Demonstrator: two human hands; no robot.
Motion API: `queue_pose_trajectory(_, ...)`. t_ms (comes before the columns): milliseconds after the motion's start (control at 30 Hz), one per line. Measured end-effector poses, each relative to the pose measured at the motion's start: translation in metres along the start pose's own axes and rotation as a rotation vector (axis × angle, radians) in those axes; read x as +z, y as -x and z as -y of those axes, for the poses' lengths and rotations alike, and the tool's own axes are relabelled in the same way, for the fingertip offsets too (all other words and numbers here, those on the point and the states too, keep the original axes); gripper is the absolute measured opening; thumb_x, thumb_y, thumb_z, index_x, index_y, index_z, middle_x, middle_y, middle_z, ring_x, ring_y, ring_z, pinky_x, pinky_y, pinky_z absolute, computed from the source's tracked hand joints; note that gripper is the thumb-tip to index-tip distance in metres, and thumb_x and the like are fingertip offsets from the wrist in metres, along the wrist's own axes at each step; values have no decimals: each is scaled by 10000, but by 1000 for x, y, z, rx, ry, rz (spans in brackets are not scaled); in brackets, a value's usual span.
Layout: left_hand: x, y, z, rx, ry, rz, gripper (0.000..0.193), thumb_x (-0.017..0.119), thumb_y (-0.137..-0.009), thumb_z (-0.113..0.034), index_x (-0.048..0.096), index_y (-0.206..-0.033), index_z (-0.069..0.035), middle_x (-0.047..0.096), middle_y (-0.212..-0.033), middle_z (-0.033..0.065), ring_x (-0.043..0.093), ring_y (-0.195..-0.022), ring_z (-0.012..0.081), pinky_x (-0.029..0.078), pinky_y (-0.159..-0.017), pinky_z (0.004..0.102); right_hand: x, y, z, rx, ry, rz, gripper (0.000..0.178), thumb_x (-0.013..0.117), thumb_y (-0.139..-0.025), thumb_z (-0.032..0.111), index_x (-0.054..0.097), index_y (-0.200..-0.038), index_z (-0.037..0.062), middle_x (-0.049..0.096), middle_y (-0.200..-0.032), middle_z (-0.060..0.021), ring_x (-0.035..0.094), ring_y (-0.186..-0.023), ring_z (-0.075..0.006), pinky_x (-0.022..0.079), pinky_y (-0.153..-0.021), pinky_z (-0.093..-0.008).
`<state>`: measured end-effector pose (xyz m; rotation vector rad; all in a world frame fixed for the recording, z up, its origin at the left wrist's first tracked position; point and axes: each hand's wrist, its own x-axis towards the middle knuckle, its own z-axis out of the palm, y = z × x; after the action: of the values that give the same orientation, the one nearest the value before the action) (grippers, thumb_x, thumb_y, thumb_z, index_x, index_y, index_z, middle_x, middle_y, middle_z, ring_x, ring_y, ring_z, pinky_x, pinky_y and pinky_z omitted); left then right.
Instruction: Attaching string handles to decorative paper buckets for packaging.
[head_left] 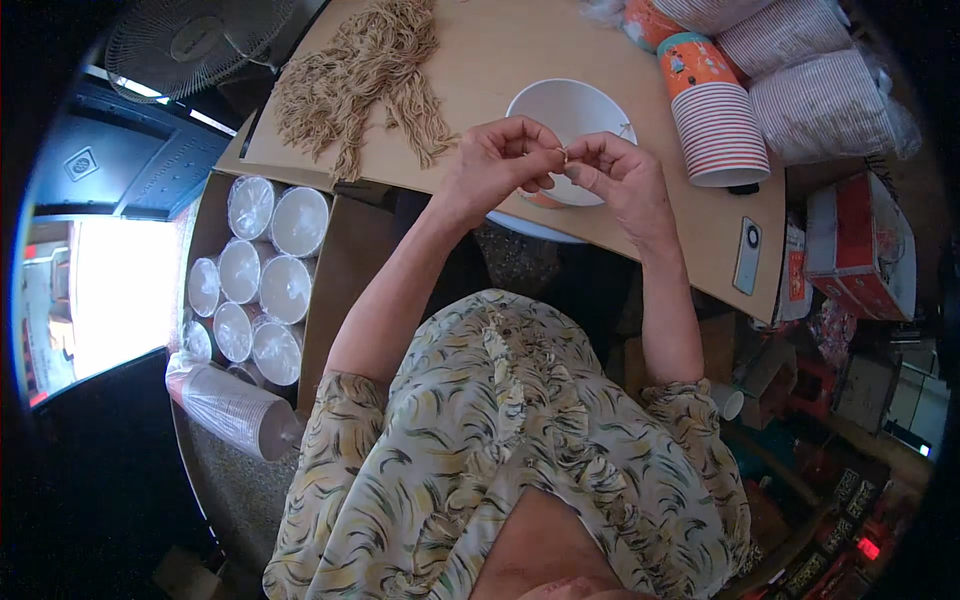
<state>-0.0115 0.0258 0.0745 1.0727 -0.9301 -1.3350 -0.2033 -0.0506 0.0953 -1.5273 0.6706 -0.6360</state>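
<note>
Both of my hands meet over the white paper bucket (pixel 600 108), their fingertips nearly touching. My left hand (pixel 500 168) is closed in a pinch, and my right hand (pixel 622 178) pinches from the other side. Between the fingertips shows a small bit of thin tan cord (pixel 565 154); the rest is hidden by my fingers. The bucket stands at the table's near edge, with a small bit of something light on its right rim. A heap of twisted tan cords (pixel 350 85) lies to the left of my hands.
Nested striped paper buckets (pixel 720 130) lie at the table's right, beside more in plastic wrap (pixel 825 105). A phone (pixel 747 255) rests at the right edge. A carton (pixel 325 265) of wrapped bucket stacks (pixel 283 290) stands at left, below a fan (pixel 195 42).
</note>
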Motion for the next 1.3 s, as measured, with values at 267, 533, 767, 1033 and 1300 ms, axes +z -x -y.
queue_pose_trajectory(267, 1, 0, -1, 3, -73, -10, 180, 730, -942, -203, 687, -1030, -51, 719, -874, 17, 658, -717, 84, 523, -656, 222, -4, -2, -2, 5, 12, -12, 140, 639, -975, 76, 675, -1057, -31, 703, -855, -40, 649, -795, -92, 531, -754, -252)
queue_pose_trajectory(533, 1, -2, 2, 9, -25, -33, 161, 710, -954, -171, 671, -1031, -35, 722, -890, 37, 660, -725, 88, 536, -669, 229, -2, 1, -4, -67, 176, -2, 148, 636, -976, 89, 665, -1043, -40, 698, -823, -53, 656, -779, -99, 531, -735, -254)
queue_pose_trajectory(767, 2, 1, 5, 65, 16, 12, 143, 714, -945, -114, 666, -1038, -17, 727, -916, 51, 685, -774, 100, 555, -686, 235, -5, -2, -2, -14, 48, -28, 148, 627, -986, 89, 666, -1060, -33, 694, -836, -47, 648, -759, -95, 531, -686, -255)
queue_pose_trajectory(1033, 4, 0, 5, 93, -21, 20, 133, 726, -921, -66, 664, -1009, 13, 712, -859, 44, 682, -767, 89, 578, -678, 228, -6, -2, -2, -1, 98, -1, 133, 639, -981, 98, 666, -1022, -25, 682, -823, -33, 629, -747, -73, 513, -660, -232)
queue_pose_trajectory(1300, 2, 5, -6, -2, 14, 19, 179, 690, -946, -72, 661, -1095, 23, 740, -947, 89, 708, -794, 124, 586, -702, 247, -5, -2, -6, -26, 106, -61, 118, 651, -971, 106, 664, -996, -9, 685, -812, -26, 629, -733, -66, 503, -642, -224)
